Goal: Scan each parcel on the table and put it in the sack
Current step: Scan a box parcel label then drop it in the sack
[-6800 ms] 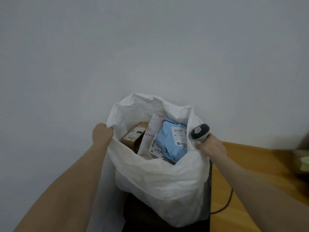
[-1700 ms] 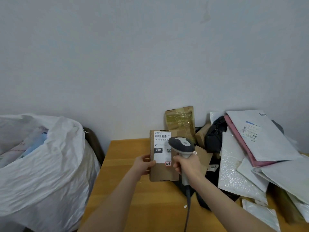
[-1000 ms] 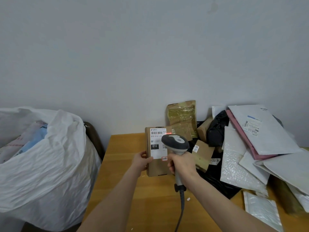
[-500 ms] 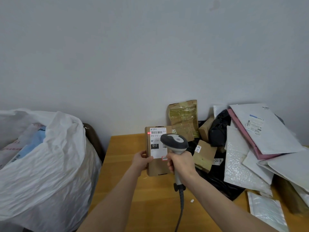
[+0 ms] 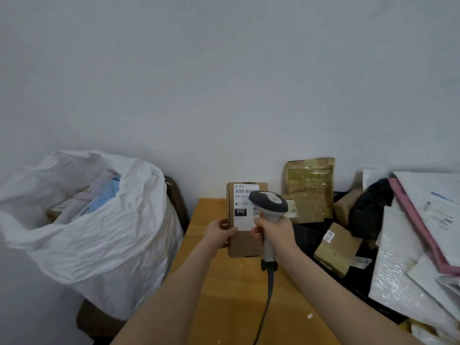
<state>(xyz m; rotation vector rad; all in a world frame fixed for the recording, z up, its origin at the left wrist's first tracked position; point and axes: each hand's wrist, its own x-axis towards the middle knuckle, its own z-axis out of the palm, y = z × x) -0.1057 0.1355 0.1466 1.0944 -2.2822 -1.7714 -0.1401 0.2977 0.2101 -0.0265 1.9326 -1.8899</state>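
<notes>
Between left hand and scanner: box.

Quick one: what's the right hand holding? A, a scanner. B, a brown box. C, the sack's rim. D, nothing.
A: the right hand is curled round the handle of the scanner, while the left hand holds the box.
</notes>
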